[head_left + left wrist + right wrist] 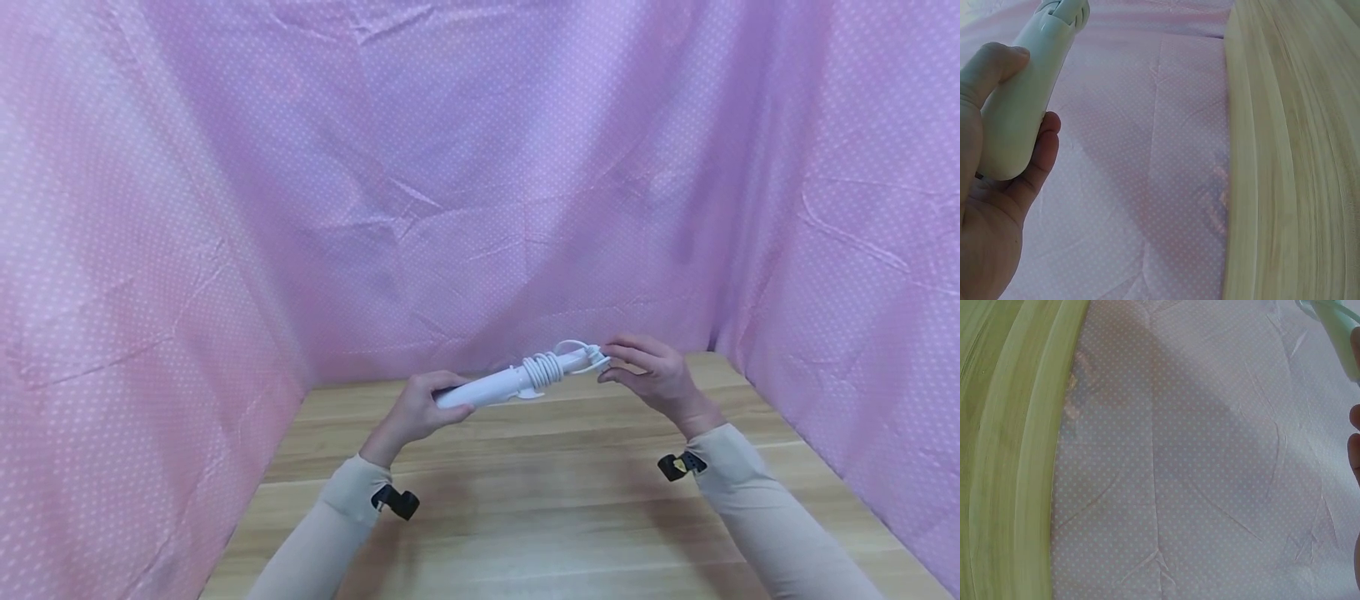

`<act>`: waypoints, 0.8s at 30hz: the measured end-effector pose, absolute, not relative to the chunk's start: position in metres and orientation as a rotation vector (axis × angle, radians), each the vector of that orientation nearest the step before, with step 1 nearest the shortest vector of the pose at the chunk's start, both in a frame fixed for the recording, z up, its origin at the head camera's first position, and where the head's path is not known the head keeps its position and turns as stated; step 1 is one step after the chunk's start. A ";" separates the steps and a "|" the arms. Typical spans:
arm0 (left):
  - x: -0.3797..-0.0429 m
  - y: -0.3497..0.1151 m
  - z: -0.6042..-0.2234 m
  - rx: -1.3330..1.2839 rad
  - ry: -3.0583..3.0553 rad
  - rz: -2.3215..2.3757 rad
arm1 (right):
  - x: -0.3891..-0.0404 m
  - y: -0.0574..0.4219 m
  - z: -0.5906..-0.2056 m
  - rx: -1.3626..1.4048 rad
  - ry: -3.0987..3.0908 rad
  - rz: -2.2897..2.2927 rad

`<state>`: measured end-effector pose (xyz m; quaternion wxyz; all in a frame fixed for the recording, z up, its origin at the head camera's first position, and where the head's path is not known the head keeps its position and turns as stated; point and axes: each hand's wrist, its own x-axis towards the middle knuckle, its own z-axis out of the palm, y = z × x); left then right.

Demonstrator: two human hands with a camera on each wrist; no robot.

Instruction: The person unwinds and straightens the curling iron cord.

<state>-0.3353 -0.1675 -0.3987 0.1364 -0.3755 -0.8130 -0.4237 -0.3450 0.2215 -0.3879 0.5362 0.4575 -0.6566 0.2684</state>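
My left hand [420, 408] grips the thick smooth end of a white wand-shaped appliance [483, 390], its shape like a curling iron. In the left wrist view the thumb [1007, 59] lies along its body and the fingers curl round behind. A white cord [543, 369] is wound in several coils round the narrower part, with a loose loop near the far end. At that end my right hand [660, 375] has its fingertips by the white cord end [596, 357], thumb and fingers apart. Only fingertips and the appliance's tip [1338, 337] show in the right wrist view.
Below the hands lies a pale wooden tabletop [525, 517]. Pink dotted cloth [480, 183] hangs along the back and both sides. Each wrist carries a small black camera, one on the left [396, 502] and one on the right [681, 465].
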 end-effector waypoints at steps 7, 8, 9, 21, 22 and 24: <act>-0.335 -0.168 -0.400 -1.109 -2.314 -1.190 | -0.343 0.218 -0.389 1.075 -1.551 0.620; -0.335 -0.168 -0.401 -1.116 -2.306 -1.188 | -0.342 0.218 -0.389 1.071 -1.553 0.617; -0.335 -0.168 -0.401 -1.123 -2.299 -1.184 | -0.342 0.218 -0.389 1.067 -1.557 0.616; -0.334 -0.167 -0.402 -1.120 -2.338 -1.149 | -0.340 0.221 -0.388 1.086 -1.643 0.581; -0.334 -0.167 -0.403 -1.114 -2.347 -1.150 | -0.340 0.221 -0.388 1.090 -1.647 0.576; -0.333 -0.167 -0.404 -1.106 -2.364 -1.156 | -0.341 0.221 -0.389 1.101 -1.649 0.568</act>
